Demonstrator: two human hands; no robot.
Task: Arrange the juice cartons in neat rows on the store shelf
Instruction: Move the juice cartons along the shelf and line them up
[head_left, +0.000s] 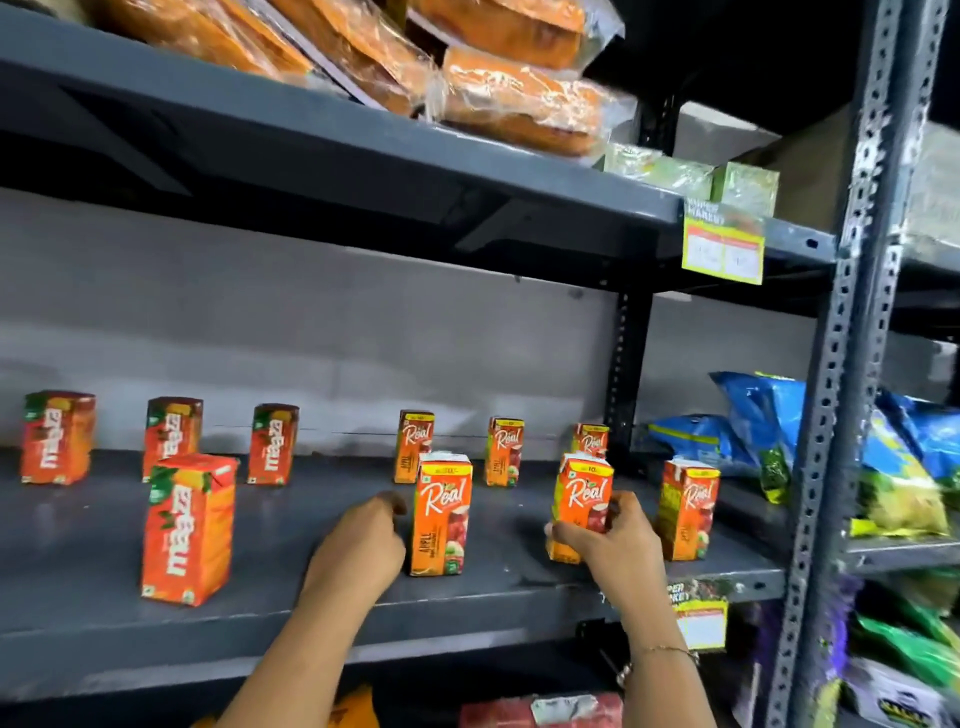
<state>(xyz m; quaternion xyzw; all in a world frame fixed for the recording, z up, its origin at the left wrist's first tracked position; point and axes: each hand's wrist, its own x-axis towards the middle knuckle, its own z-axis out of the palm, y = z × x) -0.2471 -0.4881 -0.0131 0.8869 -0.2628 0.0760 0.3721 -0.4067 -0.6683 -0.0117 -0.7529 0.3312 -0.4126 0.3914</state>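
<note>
Orange juice cartons stand on a dark grey shelf (311, 613). Three Maaza cartons line the back left, with one more Maaza carton (188, 527) in front of them. Three Real cartons line the back right, the leftmost (413, 446). In the front row, my right hand (610, 540) is closed around a Real carton (582, 491), which tilts slightly. My left hand (363, 543) rests on the shelf just left of another Real carton (441, 512), fingers curled beside it, not clearly gripping. A third front Real carton (687, 509) stands to the right.
Wrapped bread loaves (519, 98) lie on the shelf above. Blue and yellow snack bags (769, 415) fill the shelf section to the right, behind a perforated metal upright (831, 415). Yellow price tags (723, 248) hang on shelf edges. Red packets show on the shelf below.
</note>
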